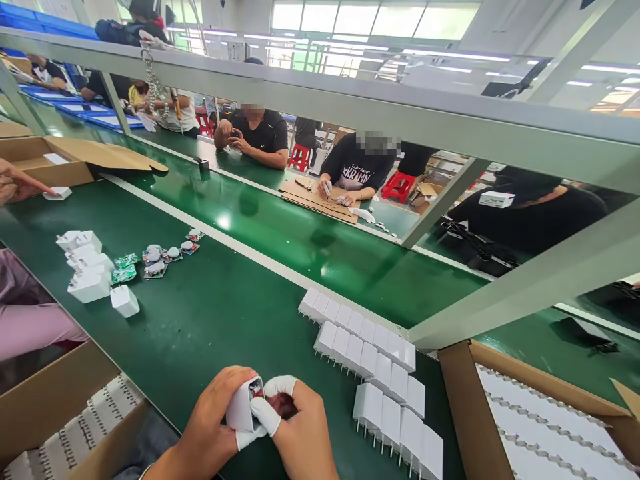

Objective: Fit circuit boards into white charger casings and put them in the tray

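My left hand (210, 417) is closed around a white plug charger housing (240, 408), its open end turned to the right. Small electronic parts (257, 387), with some red among them, show inside that opening. White finger cots cover the thumb and index finger of my right hand (306, 423). Its thumb presses at the opening's edge and the index finger curls by the upper rim, so the hand is closed on the housing's open end. Its other fingers are mostly hidden. Right of my hands, white charger housings (367, 360) stand in rows, metal prongs facing me.
Loose circuit boards (155, 257) and more white housings (90, 267) lie at left on the green table (210, 320). Cartons of white chargers stand at right (457, 407) and lower left (30, 407). A co-worker's hand (17, 183) touches a white piece. A metal frame (310, 100) crosses ahead.
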`<state>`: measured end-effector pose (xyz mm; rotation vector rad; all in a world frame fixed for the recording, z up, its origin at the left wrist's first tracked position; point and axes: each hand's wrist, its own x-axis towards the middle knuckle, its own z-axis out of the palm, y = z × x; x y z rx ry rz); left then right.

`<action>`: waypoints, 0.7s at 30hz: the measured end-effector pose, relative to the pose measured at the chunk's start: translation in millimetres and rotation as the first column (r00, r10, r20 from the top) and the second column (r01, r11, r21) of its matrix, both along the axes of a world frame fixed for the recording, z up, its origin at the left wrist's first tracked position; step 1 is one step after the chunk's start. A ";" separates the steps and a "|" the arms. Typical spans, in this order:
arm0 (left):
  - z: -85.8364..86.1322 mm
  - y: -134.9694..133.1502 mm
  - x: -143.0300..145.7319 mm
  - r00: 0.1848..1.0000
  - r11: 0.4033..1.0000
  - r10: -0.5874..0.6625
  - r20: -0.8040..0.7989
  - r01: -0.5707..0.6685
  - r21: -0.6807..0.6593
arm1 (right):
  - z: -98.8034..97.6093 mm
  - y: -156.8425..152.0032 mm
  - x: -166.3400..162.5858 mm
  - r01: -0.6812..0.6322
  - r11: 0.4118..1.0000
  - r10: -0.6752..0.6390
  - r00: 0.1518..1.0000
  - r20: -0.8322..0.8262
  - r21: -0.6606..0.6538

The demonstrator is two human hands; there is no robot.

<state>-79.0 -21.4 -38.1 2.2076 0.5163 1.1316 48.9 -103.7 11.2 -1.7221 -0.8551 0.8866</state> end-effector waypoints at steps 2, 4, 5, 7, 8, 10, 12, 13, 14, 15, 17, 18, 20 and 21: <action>2.4 -1.0 1.0 1.000 0.998 -0.016 0.015 0.017 -0.058 | -1.9 0.0 0.3 -0.044 0.999 0.047 0.963 -0.267 0.018; 5.4 -1.0 1.6 1.000 0.998 -0.023 0.008 0.024 -0.062 | -3.6 -1.3 1.2 -0.086 0.994 0.107 0.882 -0.458 0.068; 6.9 -0.9 1.9 0.999 0.999 -0.032 -0.001 0.032 -0.043 | -4.6 -2.3 1.4 -0.091 0.992 0.121 0.851 -0.511 0.082; 9.2 -0.8 2.6 0.998 0.998 -0.061 -0.009 0.061 0.011 | -7.0 -4.5 0.9 -0.094 0.992 0.128 0.808 -0.575 0.088; 9.9 -1.1 3.0 0.997 0.996 -0.077 -0.009 0.077 0.032 | -8.7 -5.6 0.2 -0.090 0.991 0.129 0.789 -0.601 0.095; 10.9 -2.5 3.9 0.995 0.994 -0.096 -0.021 0.097 0.040 | -13.7 -7.6 -1.8 -0.080 0.990 0.138 0.748 -0.649 0.118; 11.2 -4.8 4.4 0.993 0.993 -0.110 -0.052 0.111 0.029 | -21.1 -9.6 -4.1 -0.054 0.990 0.127 0.733 -0.669 0.128; 10.8 -6.3 4.7 0.990 0.992 -0.123 -0.073 0.125 0.016 | -25.6 -10.6 -5.2 -0.037 0.991 0.113 0.732 -0.672 0.126; 9.9 -8.1 5.0 0.986 0.990 -0.139 -0.091 0.139 0.001 | -30.3 -11.8 -6.5 -0.025 0.992 0.101 0.731 -0.675 0.121; 8.2 -10.3 5.7 0.981 0.987 -0.160 -0.107 0.159 -0.018 | -34.8 -13.3 -7.8 -0.008 0.993 0.086 0.727 -0.681 0.117; 2.7 -16.4 8.3 0.977 0.979 -0.193 -0.093 0.186 -0.078 | -41.1 -18.4 -10.4 0.064 0.989 0.045 0.715 -0.697 0.130; -0.8 -20.3 10.2 0.977 0.973 -0.205 -0.055 0.198 -0.117 | -41.9 -22.4 -11.4 0.102 0.984 0.032 0.705 -0.708 0.146; -8.4 -29.2 14.2 0.975 0.951 -0.216 0.059 0.224 -0.212 | -38.1 -33.9 -12.6 0.147 0.975 0.024 0.679 -0.734 0.168; -12.0 -33.6 15.7 0.969 0.932 -0.222 0.108 0.243 -0.268 | -33.9 -41.0 -12.9 0.155 0.973 0.026 0.661 -0.750 0.171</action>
